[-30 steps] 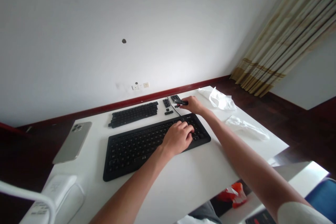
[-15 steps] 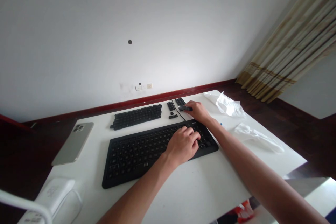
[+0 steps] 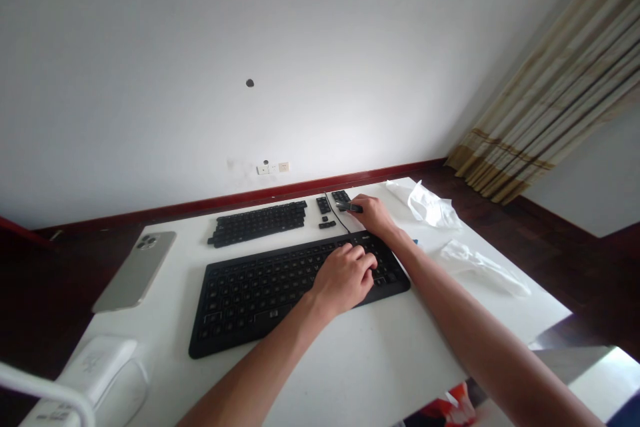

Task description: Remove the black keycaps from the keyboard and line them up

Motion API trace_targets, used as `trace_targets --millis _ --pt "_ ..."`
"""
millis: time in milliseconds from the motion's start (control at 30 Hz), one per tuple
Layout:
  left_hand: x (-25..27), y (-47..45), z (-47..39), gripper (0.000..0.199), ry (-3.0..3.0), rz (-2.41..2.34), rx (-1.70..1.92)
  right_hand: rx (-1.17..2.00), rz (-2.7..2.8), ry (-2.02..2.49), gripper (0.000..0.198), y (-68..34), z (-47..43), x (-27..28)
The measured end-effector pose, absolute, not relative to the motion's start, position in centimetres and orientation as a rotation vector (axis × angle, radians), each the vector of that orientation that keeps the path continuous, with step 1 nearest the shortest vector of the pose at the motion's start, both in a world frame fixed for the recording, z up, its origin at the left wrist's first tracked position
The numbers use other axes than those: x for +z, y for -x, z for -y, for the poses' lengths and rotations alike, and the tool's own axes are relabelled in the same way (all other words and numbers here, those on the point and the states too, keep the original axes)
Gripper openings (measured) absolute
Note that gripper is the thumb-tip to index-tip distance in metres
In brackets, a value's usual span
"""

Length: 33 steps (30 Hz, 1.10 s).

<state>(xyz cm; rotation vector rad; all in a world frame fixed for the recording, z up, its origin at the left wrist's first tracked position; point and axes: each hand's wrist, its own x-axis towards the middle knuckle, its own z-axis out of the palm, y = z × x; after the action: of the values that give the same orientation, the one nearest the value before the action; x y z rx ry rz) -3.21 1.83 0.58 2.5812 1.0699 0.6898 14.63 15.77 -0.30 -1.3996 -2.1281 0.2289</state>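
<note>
Fingers of the left hand (image 3: 345, 275) curl down, close together, onto the right end of the keyboard (image 3: 280, 283), tips touching the keys. That keyboard lies across the middle of the white table (image 3: 380, 360). At the near left corner sits a white device (image 3: 95, 367); a phone (image 3: 135, 270) lies face down at the left edge. Past the keyboard, the right hand (image 3: 375, 213) pinches a small dark tool (image 3: 350, 207) between thumb and fingers, just beside 3 small clusters of loose keycaps (image 3: 330, 205). A long block of keycaps (image 3: 260, 221) lies left of them. Crumpled white wrap (image 3: 433, 207) lies to the right.
</note>
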Motion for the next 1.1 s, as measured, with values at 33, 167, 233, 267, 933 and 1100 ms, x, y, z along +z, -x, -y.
trace_targets --millis 33,167,233,267,933,1100 --pt "0.6 3.2 -1.8 0.014 -2.582 -1.071 0.690 0.226 2.110 1.390 0.015 -14.6 -15.7 -0.2" --pt "0.5 3.2 -1.9 0.013 -2.582 -1.075 0.701 0.208 1.916 1.364 0.024 -14.6 -15.3 0.6" --pt "0.5 3.2 -1.9 0.013 -2.585 -1.070 0.705 0.216 1.788 1.409 0.027 -14.8 -15.0 1.1" --pt "0.5 3.2 -1.9 0.013 -2.586 -1.067 0.706 0.223 1.734 1.430 0.027 -14.9 -14.8 1.4" --pt "0.4 3.2 -1.8 0.012 -2.581 -1.091 0.731 0.302 2.163 1.588 0.043 -15.7 -15.2 0.0" --pt "0.4 3.2 -1.7 0.012 -2.582 -1.085 0.734 0.333 2.152 1.592 0.044 -15.7 -15.6 -0.3"
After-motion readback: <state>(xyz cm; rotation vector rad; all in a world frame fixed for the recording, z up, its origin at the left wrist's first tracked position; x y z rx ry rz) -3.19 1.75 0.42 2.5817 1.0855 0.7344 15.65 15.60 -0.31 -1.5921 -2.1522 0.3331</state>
